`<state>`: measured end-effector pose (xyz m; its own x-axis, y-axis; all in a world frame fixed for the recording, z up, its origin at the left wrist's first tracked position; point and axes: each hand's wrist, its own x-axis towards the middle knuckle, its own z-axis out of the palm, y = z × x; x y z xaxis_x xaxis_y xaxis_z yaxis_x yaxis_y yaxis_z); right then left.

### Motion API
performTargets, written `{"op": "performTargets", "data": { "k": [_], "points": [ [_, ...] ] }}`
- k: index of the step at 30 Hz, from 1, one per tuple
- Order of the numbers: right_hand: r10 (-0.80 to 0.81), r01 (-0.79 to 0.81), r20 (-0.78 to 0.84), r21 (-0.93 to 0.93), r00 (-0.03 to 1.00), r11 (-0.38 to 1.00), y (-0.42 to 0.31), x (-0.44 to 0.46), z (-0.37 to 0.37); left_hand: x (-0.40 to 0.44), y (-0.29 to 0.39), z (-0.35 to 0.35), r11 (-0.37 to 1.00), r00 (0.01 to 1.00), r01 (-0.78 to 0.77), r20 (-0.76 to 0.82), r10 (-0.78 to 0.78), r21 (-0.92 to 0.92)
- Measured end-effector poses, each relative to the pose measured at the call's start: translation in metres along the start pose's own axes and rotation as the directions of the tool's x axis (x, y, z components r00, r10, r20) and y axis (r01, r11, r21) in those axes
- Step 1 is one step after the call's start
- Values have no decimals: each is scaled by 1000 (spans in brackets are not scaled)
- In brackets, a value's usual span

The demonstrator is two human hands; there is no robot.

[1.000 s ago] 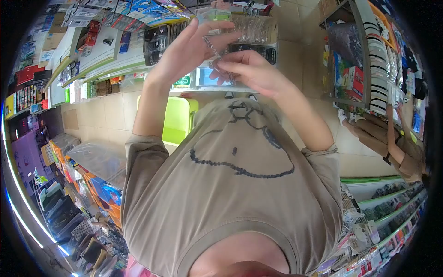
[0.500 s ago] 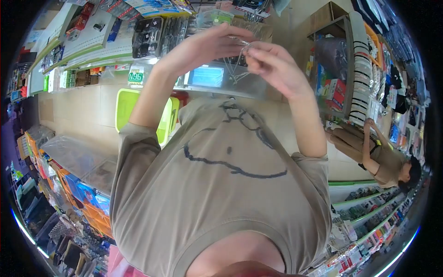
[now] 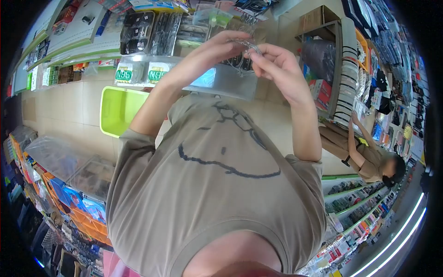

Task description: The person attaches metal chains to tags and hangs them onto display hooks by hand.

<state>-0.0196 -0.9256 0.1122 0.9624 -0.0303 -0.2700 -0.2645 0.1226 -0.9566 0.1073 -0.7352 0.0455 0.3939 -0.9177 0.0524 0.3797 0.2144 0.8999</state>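
Observation:
Thin silver chains (image 3: 246,44), looking like necklaces, stretch between my two hands, with fine strands hanging in loops below. My left hand (image 3: 214,48) has its fingers fairly straight and held together, and the chains run across its fingertips. With thumb and forefinger, my right hand (image 3: 277,67) pinches the other end, its remaining fingers curled. Both hands are raised above a counter, partly hiding packets of dark goods behind them. Whether the strands have clasps is too small to tell.
A lime-green bin (image 3: 115,111) stands on the floor to the left. N95 packs (image 3: 159,71) line the counter's front beside a lit screen (image 3: 203,77). On the right are a metal rack (image 3: 323,74) and a person (image 3: 364,157) at the shelves. Clear plastic boxes (image 3: 60,154) sit at the left.
My view has shifted slightly, so a second N95 pack and more of the green bin show. The chains remain between my hands, with the hanging strands now gathered closer to the right hand.

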Motion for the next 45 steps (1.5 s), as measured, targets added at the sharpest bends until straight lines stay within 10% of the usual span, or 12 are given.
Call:
{"op": "performTargets", "data": {
  "k": [7,10,13,20,23,32,38,42,45],
  "points": [
    [55,-56,-22,-51,998,997,11,3,6,-10,-4,2,993,994,-97,-65,92,-71],
    [59,-60,-17,-65,998,996,18,3,11,-18,-7,2,987,980,-143,-126,152,74],
    [21,-22,-16,-63,1000,998,26,4,24,-34,3,9,781,960,-73,-168,223,621],
    [-45,32,-73,-170,996,985,50,3,57,-40,-36,3,672,823,12,-390,414,740],
    [-52,33,-126,-153,991,988,59,-2,61,-46,-29,12,878,813,144,-560,158,457],
    [178,-155,-58,281,982,947,71,-15,59,-51,-34,19,830,865,-11,-410,288,558],
    [-240,313,-394,130,887,941,83,-11,75,-58,-19,18,657,847,-206,-203,490,725],
    [-358,507,-441,286,823,813,69,-12,60,-61,-9,20,855,785,-321,-391,481,406],
    [-379,562,-417,569,826,600,60,-23,33,-64,-1,-2,725,729,-342,-318,606,598]
  ]
}}
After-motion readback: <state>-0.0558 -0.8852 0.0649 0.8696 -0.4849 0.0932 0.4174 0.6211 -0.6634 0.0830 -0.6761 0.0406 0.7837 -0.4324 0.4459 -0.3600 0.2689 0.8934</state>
